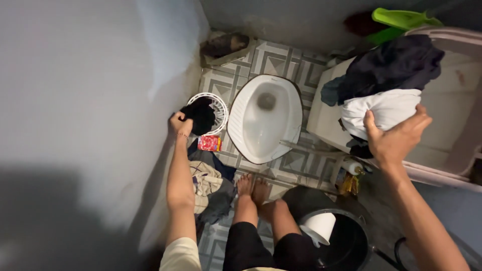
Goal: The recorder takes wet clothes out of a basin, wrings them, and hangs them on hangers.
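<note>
Black cloth (200, 114) is gripped by the left hand (179, 123) beside the white toilet (264, 120). Right hand (394, 138) fingers close on a white garment (384, 109) across the toilet.

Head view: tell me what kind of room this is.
Most likely a small bathroom used for laundry. A white squat toilet sits in the patterned tile floor, a black bucket stands nearby, and clothes are piled on the right.

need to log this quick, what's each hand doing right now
Left hand: closed on a black cloth over the white basket.
Right hand: gripping a white cloth.
</note>
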